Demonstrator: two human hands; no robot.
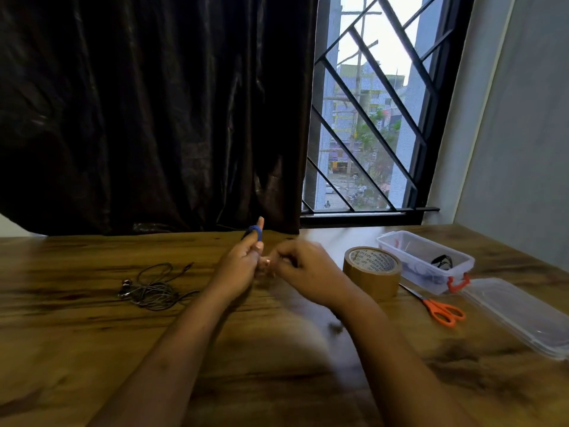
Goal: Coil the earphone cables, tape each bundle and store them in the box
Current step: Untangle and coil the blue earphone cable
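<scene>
Left hand (238, 265) raised over tabletop (92, 349), blue cable (255, 232) coiled around its extended fingers; grip holding the coil. Right hand (303, 269) just beside, motion-blurred; grip state cannot be told. Dark earphones (152, 288) loose at left. Tape roll (372, 272), scissors (437, 306), open box (426, 260) at right.

Right hand (303, 266) motion-blurred, its grip unreadable; lid (520, 315) cut by right edge; box (426, 260) contents indistinct

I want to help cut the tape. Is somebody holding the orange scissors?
No, the orange scissors lie on the table beside the tape roll, away from both hands.
</scene>
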